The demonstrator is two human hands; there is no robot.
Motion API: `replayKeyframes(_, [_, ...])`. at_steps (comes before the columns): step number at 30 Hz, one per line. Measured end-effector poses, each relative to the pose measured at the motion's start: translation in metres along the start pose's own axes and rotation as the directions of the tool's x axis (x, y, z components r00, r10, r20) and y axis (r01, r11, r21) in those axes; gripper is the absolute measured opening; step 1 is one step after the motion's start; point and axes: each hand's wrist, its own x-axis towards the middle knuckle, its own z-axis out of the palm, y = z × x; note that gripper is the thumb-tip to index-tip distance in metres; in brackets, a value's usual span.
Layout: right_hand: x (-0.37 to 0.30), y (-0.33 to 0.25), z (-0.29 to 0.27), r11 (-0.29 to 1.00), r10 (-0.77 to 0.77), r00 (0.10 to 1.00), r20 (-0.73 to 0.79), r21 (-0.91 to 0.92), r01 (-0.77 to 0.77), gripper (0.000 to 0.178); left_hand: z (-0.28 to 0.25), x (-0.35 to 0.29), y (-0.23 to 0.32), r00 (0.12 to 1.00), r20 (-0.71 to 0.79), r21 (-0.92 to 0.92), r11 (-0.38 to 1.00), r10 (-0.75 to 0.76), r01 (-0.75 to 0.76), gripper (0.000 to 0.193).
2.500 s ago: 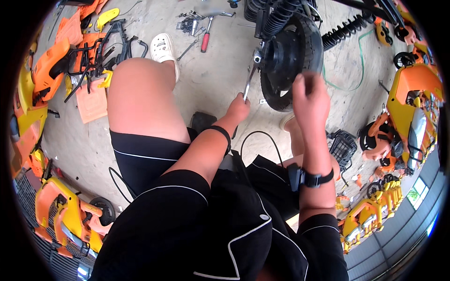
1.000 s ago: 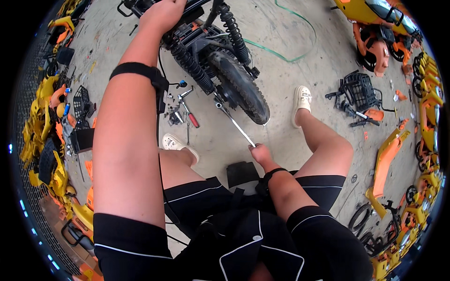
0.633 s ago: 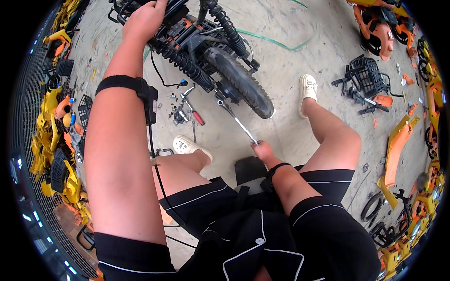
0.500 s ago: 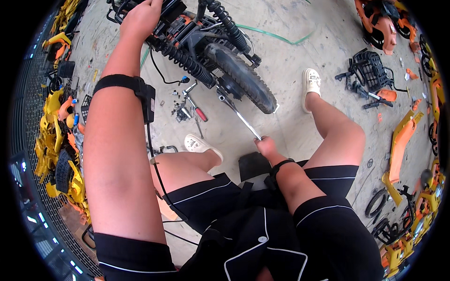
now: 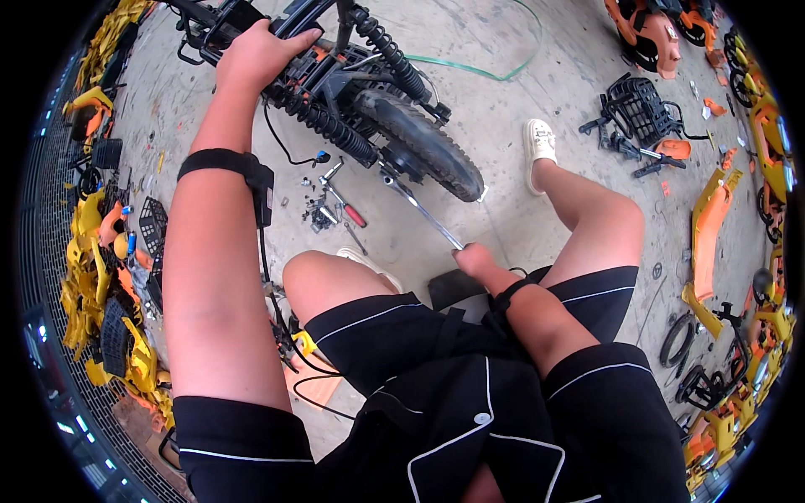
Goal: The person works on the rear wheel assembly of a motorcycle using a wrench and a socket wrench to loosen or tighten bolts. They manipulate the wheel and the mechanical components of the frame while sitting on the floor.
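Observation:
A black two-wheeled vehicle with its bodywork off lies across the top of the view, its knobby tyre and coil-spring shocks toward me. My left hand grips its black frame, the thumb stretched along the top and the other fingers partly hidden. My right hand is closed round the end of a long silver wrench. The wrench's head meets the wheel axle area beside the lower end of the near shock; the exact fit is too small to see.
On the floor near the wheel lie a red-handled ratchet, a small spanner and loose metal parts. A black rack sits at right. Orange and yellow body panels line both sides. A green hose curves behind the wheel.
The view has shifted, so the vehicle sits slightly further left. My left knee has come up and inward over the left shoe. My left thumb now shows spread out. The wrench stays at the axle.

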Motion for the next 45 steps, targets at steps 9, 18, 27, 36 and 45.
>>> replayKeyframes(9, [0.005, 0.002, 0.009, 0.989, -0.073, 0.996, -0.046, -0.132, 0.067, 0.039, -0.005, -0.011, 0.004, 0.999, -0.025, 0.061, 0.998, -0.033, 0.035, 0.073])
replayKeyframes(18, [-0.041, -0.035, -0.015, 0.967, -0.083, 0.996, -0.011, -0.241, 0.078, 0.036, -0.001, -0.011, -0.002, 0.997, -0.071, 0.034, 0.999, 0.002, 0.0, 0.072])
replayKeyframes(27, [-0.114, -0.188, -0.117, 0.991, -0.128, 0.943, 0.306, 0.013, 0.13, 0.031, -0.005, -0.016, -0.005, 0.999, -0.045, 0.054, 0.998, -0.013, 0.016, 0.077])
replayKeyframes(36, [-0.078, -0.219, -0.046, 0.732, -0.047, 0.969, 0.244, 0.669, -0.132, 0.004, -0.01, -0.013, 0.008, 1.0, -0.005, 0.008, 1.0, -0.022, 0.022, 0.075])
replayKeyframes(45, [-0.016, -0.192, 0.03, 0.962, 0.043, 0.998, 0.039, 0.269, -0.052, 0.031, -0.003, -0.011, 0.01, 0.999, 0.003, 0.054, 0.997, -0.049, 0.049, 0.078])
